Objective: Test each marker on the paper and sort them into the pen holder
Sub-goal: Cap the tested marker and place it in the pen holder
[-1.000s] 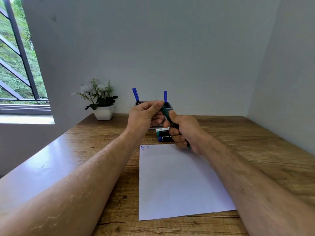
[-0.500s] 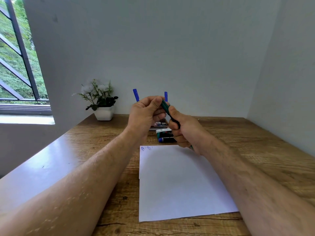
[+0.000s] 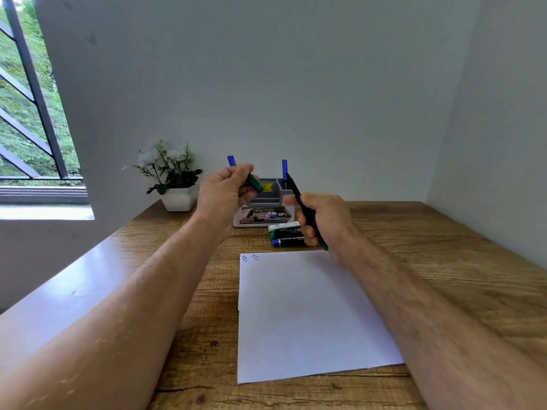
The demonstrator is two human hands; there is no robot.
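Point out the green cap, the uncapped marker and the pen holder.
green cap (image 3: 254,182), head view, on the cap's free end beyond the left hand's fingers.
uncapped marker (image 3: 296,190), head view, on the dark barrel above the right hand.
pen holder (image 3: 268,200), head view, on its grey front wall.

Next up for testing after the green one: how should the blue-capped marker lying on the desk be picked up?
Pinch the blue-capped marker across its black barrel, coming from above. It lies flat, lengthwise left to right, nearest the paper, with another marker close behind it, so a fingertip grip at mid-barrel probably fits better than a sideways reach.

Six markers (image 3: 288,242) (three lying), one holder (image 3: 270,196).
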